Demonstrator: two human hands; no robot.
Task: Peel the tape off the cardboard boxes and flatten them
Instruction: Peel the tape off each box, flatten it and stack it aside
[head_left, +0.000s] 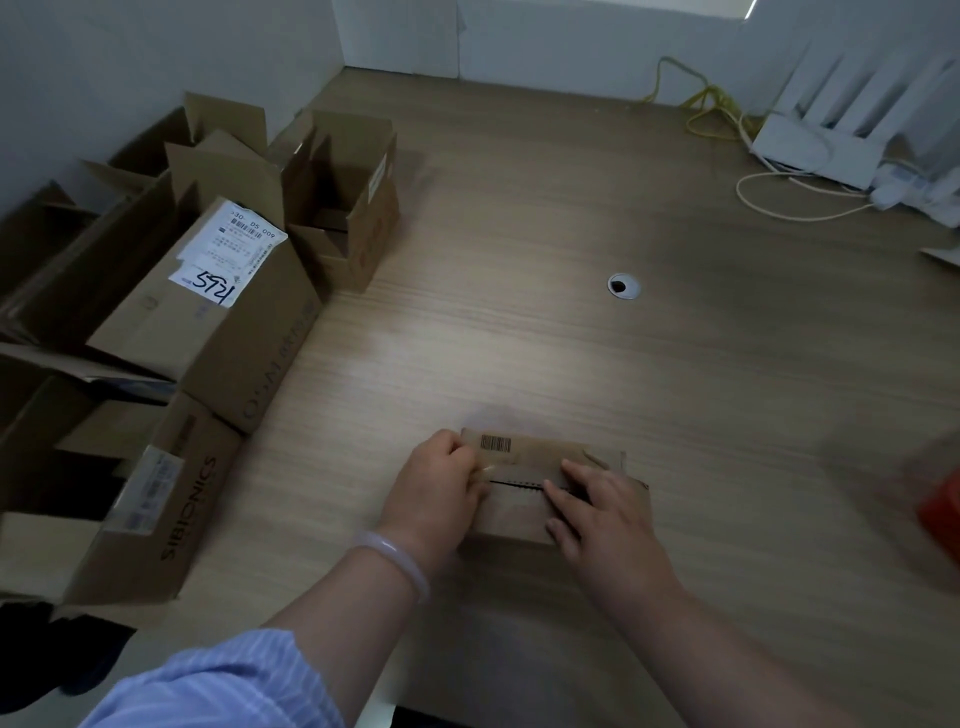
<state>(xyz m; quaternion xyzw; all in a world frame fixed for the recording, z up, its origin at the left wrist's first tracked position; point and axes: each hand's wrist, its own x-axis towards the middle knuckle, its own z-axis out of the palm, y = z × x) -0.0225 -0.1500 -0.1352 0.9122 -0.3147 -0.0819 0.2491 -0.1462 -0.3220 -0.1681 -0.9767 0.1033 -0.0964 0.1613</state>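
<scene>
Brown cardboard is the main material on this wooden table (545, 218). The small box (524, 457) lies near the person, in the middle of the near edge, with a barcode on its far face and a dark open seam (517, 484) along its top. The left hand (436, 483) has its fingers curled at the left end of this seam and seems to pinch the end of a clear tape (487, 472), though the strip itself is hard to see. The right hand (602, 514) lies on the right part of the box with fingers spread and rather straight, and it presses the box down.

I judge that peeling of this box is only at the beginning, and it is not yet flattened. On the left side stand more boxes: the labelled box (208, 312), the printed box (156, 509) and the far box (343, 197). Their flaps are open but they all keep their shape, so most flattening work is left.
</scene>
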